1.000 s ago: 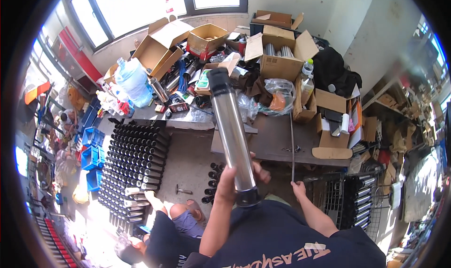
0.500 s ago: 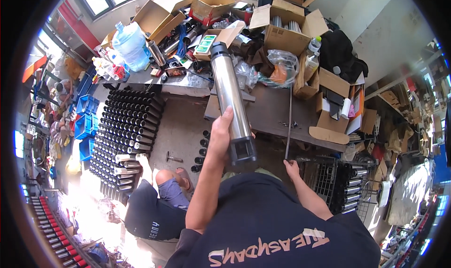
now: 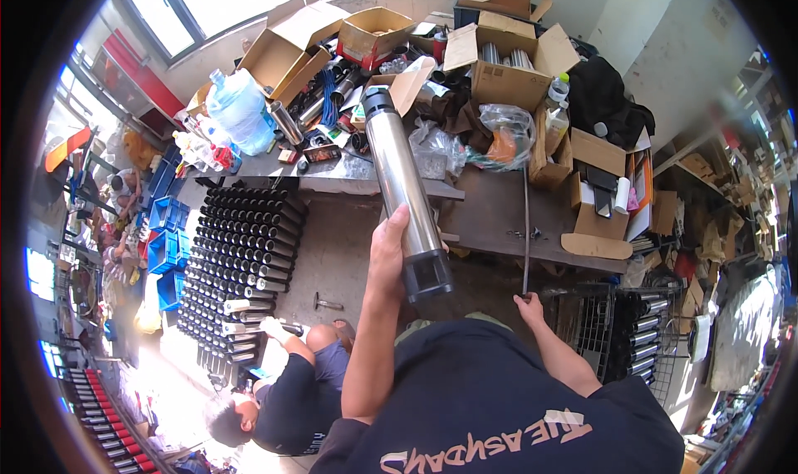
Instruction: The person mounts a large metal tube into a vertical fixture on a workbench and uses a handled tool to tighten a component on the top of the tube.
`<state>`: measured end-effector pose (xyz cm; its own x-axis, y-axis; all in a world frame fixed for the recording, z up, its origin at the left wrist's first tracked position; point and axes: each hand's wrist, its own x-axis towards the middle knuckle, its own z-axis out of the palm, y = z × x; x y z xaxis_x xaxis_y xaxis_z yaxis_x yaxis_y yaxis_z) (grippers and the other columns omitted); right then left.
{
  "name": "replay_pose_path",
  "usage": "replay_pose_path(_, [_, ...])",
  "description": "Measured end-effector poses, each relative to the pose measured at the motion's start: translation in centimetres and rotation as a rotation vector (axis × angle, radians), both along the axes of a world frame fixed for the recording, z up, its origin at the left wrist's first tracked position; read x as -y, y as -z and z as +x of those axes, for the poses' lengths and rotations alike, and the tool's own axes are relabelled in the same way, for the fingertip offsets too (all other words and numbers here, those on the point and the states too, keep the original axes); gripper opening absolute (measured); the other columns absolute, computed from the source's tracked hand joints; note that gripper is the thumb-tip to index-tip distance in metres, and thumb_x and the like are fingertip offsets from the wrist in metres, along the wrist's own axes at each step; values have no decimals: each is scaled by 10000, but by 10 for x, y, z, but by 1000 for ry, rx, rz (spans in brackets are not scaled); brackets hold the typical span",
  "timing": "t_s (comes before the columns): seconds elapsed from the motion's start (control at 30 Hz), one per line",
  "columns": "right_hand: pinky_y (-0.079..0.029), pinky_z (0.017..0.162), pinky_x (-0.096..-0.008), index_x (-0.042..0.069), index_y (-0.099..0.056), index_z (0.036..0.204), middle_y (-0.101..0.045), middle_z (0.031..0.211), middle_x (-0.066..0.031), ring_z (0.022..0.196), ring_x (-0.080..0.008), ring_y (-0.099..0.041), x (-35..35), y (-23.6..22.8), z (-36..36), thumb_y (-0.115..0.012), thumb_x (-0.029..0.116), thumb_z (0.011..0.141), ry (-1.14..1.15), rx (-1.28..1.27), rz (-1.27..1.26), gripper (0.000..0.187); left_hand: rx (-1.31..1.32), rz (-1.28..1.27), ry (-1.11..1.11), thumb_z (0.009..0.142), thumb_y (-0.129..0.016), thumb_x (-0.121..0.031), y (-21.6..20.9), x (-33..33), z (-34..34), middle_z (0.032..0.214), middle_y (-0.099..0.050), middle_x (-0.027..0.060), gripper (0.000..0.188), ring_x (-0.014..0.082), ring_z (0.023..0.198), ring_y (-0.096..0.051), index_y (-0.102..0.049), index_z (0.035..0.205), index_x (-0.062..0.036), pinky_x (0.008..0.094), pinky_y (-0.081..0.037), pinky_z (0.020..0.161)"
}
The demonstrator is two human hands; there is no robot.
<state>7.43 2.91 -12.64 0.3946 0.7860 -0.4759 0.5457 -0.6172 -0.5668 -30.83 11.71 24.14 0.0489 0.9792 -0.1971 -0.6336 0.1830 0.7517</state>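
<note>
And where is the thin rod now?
The rod is right of centre in the head view, its lower end in the right hand, its upper end by the plastic bag.

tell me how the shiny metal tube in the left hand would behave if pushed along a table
The tube would likely stay stiff: gripped by the left hand near one end, it looks straight. Its polished surface may be slippery. The boxy black end piece would probably hinder rolling.
</note>
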Motion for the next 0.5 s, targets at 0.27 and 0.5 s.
replay_pose_path(0.27, [-506, 856, -433, 42, -589, 1174, -662, 1061, -128, 947, -304, -646, -6, -10, -23, -755, 253, 808, 56, 349, 395, 455, -61, 7, 69, 1024, -513, -429, 17, -15, -25, 827, -661, 140, 472, 231, 674, -701, -559, 1109, 33, 341, -598, 600])
replay_pose_path(0.5, [-459, 871, -448, 33, -565, 1140, -579, 1062, -144, 1013, -332, -581, -95, -97, -81, -714, 160, 783, -25, 346, 730, 407, -140, -12, 74, 987, -596, -349, 33, -47, -32, 812, -658, 117, 377, 226, 637, -700, -554, 1058, 19, 332, -589, 558])
